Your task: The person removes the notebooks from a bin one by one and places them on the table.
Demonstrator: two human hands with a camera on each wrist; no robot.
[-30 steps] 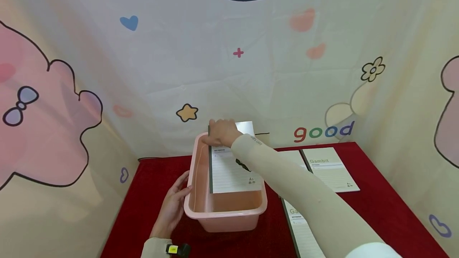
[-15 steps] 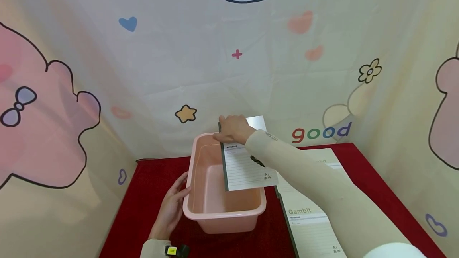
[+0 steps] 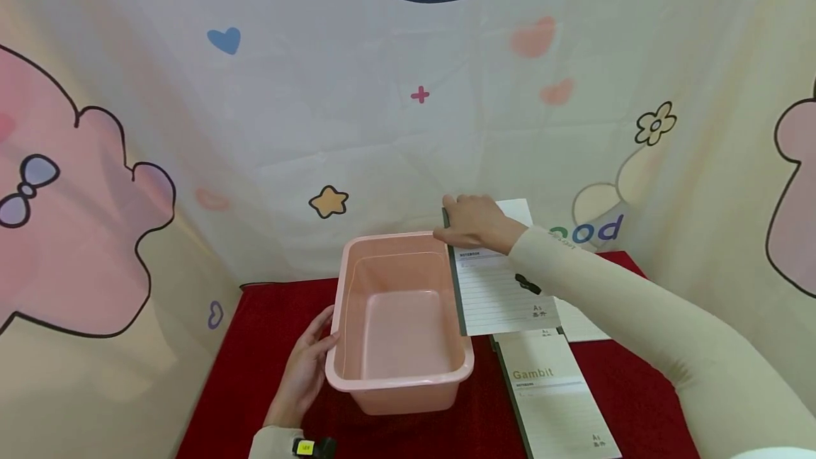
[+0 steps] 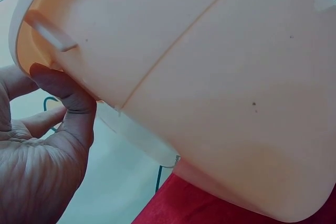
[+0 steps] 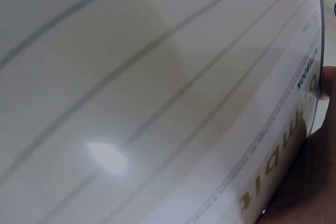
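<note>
My left hand (image 3: 304, 367) holds the left rim of a pink plastic basin (image 3: 408, 335); in the left wrist view the thumb lies against the basin wall near the rim. Nothing lies inside the basin. With my right hand (image 3: 477, 222) I grip a white notebook (image 3: 500, 292) by its upper left edge, along its dark spine. It hangs tilted above the basin's right edge and the table right of it. In the right wrist view the lined cover with gold "Gambit" lettering fills most of the picture, and part of my hand shows at the right.
Another Gambit notebook (image 3: 554, 395) lies on the red tablecloth (image 3: 268, 324) right of the basin. Behind the sleeve, part of a further notebook (image 3: 581, 324) shows. A curtain with cartoon prints (image 3: 382, 126) hangs close behind the table.
My right hand has carried the notebook rightward, from over the basin to past its right rim, so the basin's inside is uncovered. My left hand has stayed on the rim.
</note>
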